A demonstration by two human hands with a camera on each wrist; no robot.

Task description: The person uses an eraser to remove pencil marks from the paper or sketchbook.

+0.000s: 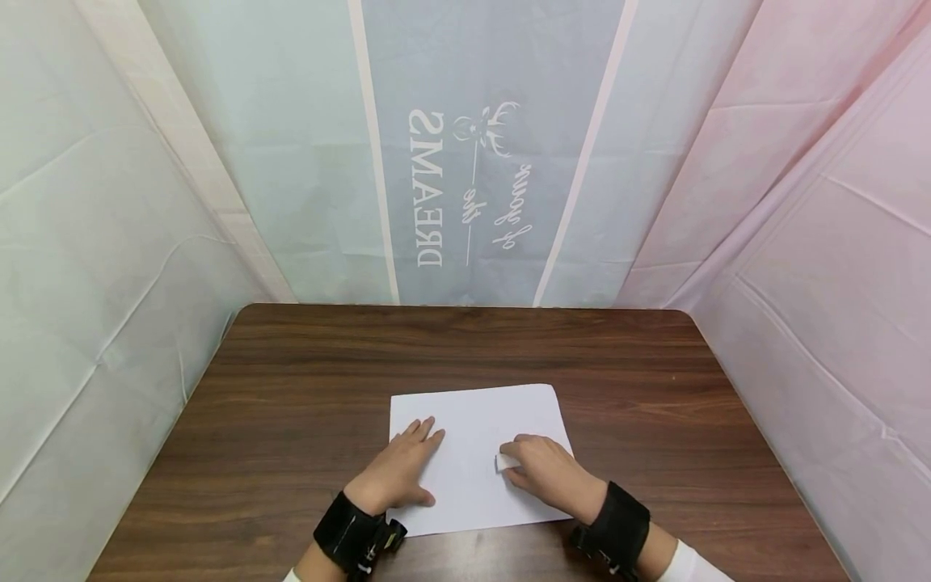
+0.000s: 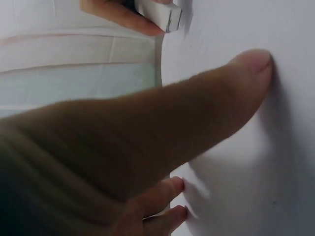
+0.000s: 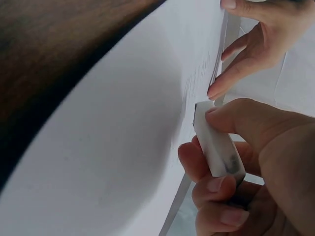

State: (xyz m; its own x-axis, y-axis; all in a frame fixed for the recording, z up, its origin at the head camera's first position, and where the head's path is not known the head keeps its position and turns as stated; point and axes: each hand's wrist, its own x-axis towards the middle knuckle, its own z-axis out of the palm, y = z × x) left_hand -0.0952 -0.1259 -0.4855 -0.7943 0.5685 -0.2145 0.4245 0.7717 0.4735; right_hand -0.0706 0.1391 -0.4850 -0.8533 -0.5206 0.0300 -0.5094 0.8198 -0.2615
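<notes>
A sheet of white paper (image 1: pixel 469 453) lies on the brown wooden table. My left hand (image 1: pixel 396 473) rests on its left part, fingers spread and thumb apart; in the left wrist view the thumb (image 2: pixel 246 73) stretches over the paper. Between the thumb and curled fingers of my right hand (image 1: pixel 549 473) is a white eraser (image 3: pixel 216 140), its dark-smudged end showing in the right wrist view. The eraser's other end is close against the paper, right of the middle. Faint marks show on the paper near it in the right wrist view.
The wooden table (image 1: pixel 305 364) reaches back to a printed cloth (image 1: pixel 473 242) hanging along its far edge. Pale cloth hangs at the left and right sides too. Each wrist wears a black band (image 1: pixel 618 525) with a small camera.
</notes>
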